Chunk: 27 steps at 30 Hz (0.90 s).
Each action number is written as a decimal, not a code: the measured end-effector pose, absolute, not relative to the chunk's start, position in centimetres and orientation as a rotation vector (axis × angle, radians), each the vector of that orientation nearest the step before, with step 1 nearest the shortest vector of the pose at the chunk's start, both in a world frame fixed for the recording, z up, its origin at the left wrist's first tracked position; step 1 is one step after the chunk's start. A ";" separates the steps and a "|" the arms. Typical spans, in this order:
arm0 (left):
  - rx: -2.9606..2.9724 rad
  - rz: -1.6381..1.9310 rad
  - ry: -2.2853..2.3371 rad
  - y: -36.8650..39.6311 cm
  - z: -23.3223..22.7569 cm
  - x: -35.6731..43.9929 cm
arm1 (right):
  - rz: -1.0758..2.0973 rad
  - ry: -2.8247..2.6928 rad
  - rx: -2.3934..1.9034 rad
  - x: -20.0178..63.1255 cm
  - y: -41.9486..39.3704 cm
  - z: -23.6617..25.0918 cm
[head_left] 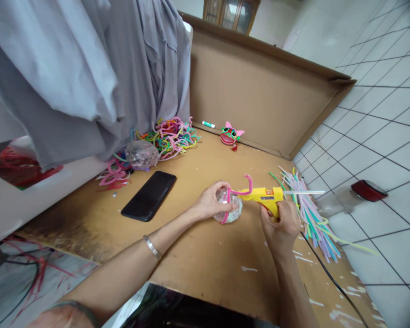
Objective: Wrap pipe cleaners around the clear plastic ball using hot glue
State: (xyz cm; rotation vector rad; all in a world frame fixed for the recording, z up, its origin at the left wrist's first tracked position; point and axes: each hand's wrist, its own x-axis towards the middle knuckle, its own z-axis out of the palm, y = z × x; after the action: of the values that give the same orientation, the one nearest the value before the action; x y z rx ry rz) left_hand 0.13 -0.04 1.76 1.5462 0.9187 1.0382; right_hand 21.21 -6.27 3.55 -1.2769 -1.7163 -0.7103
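My left hand (213,202) is closed around a clear, faceted plastic ball (235,213) just above the table. A pink pipe cleaner (248,182) wraps round the ball, and its loose end sticks out to the right and bends upward. In my right hand (282,223) is a yellow hot glue gun (264,197), its nozzle pointing left at the pipe cleaner beside the ball. Whether the nozzle touches it I cannot tell. A clear glue stick (304,192) juts from the gun's back end.
A black phone (149,196) lies left of my hands. Behind it are another clear ball (141,154) and tangled pipe cleaners (176,136). Straight pipe cleaners (314,218) and a black cord (331,269) lie right. A cat-eared figure (230,133) and glue tube (208,124) sit by the cardboard wall (246,86).
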 end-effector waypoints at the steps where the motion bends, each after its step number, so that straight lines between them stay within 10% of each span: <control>1: 1.545 1.037 0.922 -0.1 1.8 0.1 | -0.710 -1.718 -1.277 21.2 -6.3 3.5; 27: 1.547 1.046 0.925 0.1 1.5 0.2 | -0.682 -1.708 -1.271 20.9 -6.3 3.9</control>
State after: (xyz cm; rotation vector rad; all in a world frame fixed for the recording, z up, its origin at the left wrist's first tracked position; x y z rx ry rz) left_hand 0.19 0.07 1.53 1.5470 0.9247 1.0463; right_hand 20.92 -6.31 3.85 -1.2706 -1.7083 -0.6816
